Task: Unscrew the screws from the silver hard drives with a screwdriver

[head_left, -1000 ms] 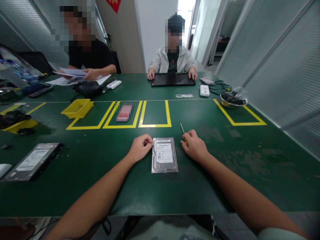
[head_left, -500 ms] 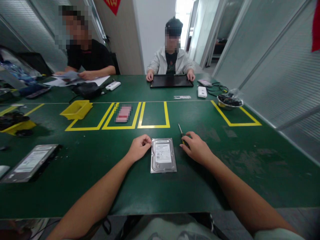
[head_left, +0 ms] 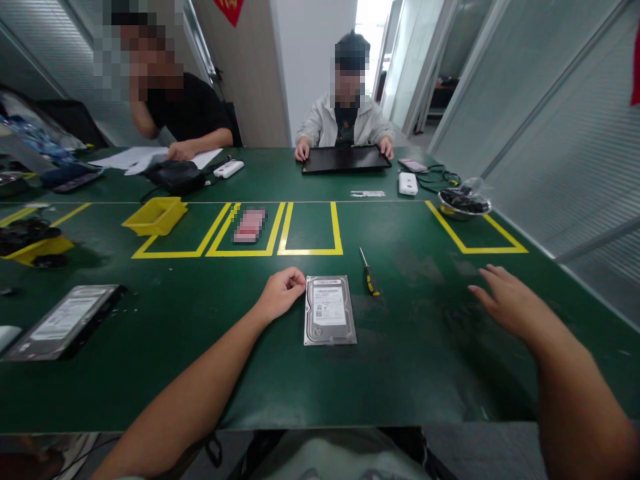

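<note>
A silver hard drive (head_left: 331, 311) with a white label lies flat on the green table. Beside its upper left corner rests my left hand (head_left: 284, 292), fingers curled in, fingertips at or very near the drive's edge; I see nothing in them. Just right of the drive a screwdriver (head_left: 371, 277) with a black and yellow handle lies on the table, its shaft pointing away from me. My right hand (head_left: 510, 303) is well to the right over the table, fingers stretched out, holding nothing.
At left lie a second hard drive (head_left: 67, 321) and a yellow bin (head_left: 37, 252) of dark parts. Another yellow bin (head_left: 156, 216), a pink item (head_left: 250, 225) and a metal bowl (head_left: 465, 212) of dark parts stand near yellow tape outlines. Across the table, one person holds a black panel (head_left: 347, 159); another sits by papers (head_left: 131, 159).
My right hand has left the screwdriver, which now lies on the table, and moved far right. My left hand stays by the drive. One person across has raised a hand to the head.
</note>
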Tool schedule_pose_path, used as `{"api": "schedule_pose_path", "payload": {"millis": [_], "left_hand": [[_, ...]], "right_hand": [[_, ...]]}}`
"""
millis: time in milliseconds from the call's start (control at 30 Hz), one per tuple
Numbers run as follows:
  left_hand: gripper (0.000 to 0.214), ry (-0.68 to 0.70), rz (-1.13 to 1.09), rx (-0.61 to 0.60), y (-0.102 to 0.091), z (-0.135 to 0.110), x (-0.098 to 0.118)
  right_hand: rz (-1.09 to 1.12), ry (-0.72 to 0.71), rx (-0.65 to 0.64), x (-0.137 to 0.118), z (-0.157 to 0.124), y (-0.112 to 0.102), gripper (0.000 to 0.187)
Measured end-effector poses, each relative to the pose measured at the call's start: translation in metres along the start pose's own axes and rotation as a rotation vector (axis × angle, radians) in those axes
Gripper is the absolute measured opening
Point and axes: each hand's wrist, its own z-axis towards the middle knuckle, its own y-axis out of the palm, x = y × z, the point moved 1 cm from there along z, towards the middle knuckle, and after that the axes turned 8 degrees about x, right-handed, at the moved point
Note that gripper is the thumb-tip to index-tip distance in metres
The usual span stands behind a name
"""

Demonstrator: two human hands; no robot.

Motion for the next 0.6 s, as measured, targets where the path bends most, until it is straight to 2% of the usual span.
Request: {"api": "schedule_pose_path", "payload": {"millis": [133, 233, 367, 600], "left_hand": [[0.007, -0.003, 0.003, -0.002, 0.000, 0.000, 0.000], [0.007, -0.004, 0.004, -0.003, 0.000, 0.000, 0.001], [0.007, -0.006, 0.008, -0.001, 0.000, 0.000, 0.003], [0.006, -0.001, 0.019, -0.007, 0.000, 0.000, 0.004]], "right_hand": [[-0.133, 0.264, -0.056, 0.056, -0.015, 0.008, 0.046], [-0.184, 0.447, -0.115, 0.080, -0.027, 0.013, 0.051], [-0.191, 0.531, -0.191, 0.083, -0.031, 0.028, 0.060], [-0.108, 0.486, -0.260, 0.065, -0.021, 0.048, 0.071]]}}
